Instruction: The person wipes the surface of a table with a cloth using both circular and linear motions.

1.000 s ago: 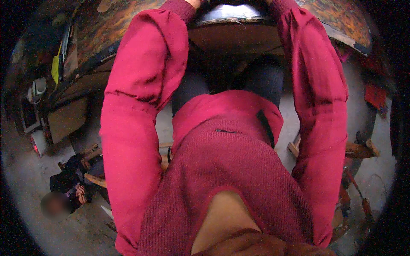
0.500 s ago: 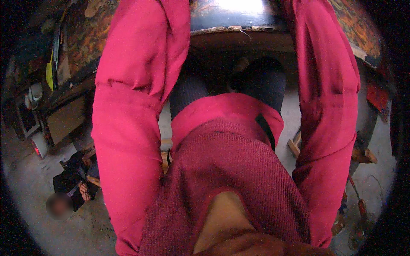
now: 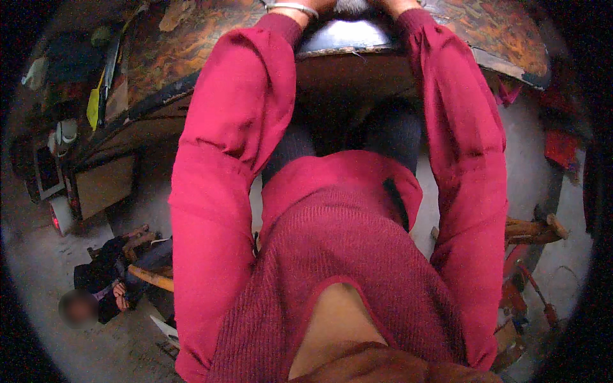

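Both my arms in red sleeves reach up to the top edge of the head view, over a worn workbench (image 3: 191,57) with an orange-brown stained top. My left hand (image 3: 313,5) shows only its wrist, with a thin bangle, and the heel of the palm. Of my right hand (image 3: 396,5) only the wrist is seen. The fingers of both are cut off by the frame. Between the wrists lies a dark, shiny curved piece (image 3: 345,33) on the bench's front edge. I cannot tell what the hands hold.
A yellow tool (image 3: 94,108) and dark clutter lie on the bench's left end. Another person (image 3: 108,281) sits low on the floor at lower left. Wooden stool legs (image 3: 536,230) and red-handled tools (image 3: 536,293) stand at the right.
The view has tilted back up: my wrists and the shiny piece, out of frame half a second ago, show again at the top. My arms stay stretched to the bench.
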Motion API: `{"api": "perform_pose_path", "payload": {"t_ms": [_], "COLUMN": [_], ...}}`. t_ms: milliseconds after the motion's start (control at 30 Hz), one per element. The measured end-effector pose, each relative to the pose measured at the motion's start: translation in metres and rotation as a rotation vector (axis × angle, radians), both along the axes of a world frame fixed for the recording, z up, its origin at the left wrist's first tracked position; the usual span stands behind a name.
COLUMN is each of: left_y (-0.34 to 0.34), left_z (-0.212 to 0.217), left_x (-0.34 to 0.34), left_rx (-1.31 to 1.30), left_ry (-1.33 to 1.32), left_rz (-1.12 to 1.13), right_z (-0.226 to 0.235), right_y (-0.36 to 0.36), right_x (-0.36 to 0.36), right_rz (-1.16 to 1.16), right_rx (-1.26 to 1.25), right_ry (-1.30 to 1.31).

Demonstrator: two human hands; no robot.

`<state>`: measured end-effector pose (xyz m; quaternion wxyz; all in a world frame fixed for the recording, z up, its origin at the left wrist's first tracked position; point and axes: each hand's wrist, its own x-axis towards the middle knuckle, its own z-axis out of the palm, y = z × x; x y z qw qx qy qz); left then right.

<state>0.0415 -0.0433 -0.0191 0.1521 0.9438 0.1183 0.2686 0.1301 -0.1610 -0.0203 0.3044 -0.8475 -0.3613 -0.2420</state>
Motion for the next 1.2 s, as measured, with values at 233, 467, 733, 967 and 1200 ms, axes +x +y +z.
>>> {"api": "perform_pose_path", "payload": {"t_ms": [233, 467, 733, 967, 1200], "left_y": [-0.02, -0.007, 0.019, 0.02, 0.008], "left_z": [0.012, 0.01, 0.018, 0.011, -0.003], "left_x": [-0.028, -0.009, 0.038, 0.048, 0.024], "left_rx": [0.126, 0.013, -0.045, -0.023, 0.066], "left_ry": [0.006, -0.021, 0.027, 0.034, -0.125], "left_rz": [-0.044, -0.103, -0.038, 0.099, 0.07], "right_z": [0.025, 0.023, 0.026, 0.012, 0.002], "right_y": [-0.022, -0.013, 0.018, 0.021, 0.006], "right_x": [-0.023, -0.011, 0.028, 0.048, 0.032], "right_rz": [0.037, 0.033, -0.073, -0.075, -0.016], "right_rx": [-0.017, -0.046, -0.045, -0.091, -0.158], "right_ry": [0.05, 0.114, 0.136, 0.134, 0.085]}}
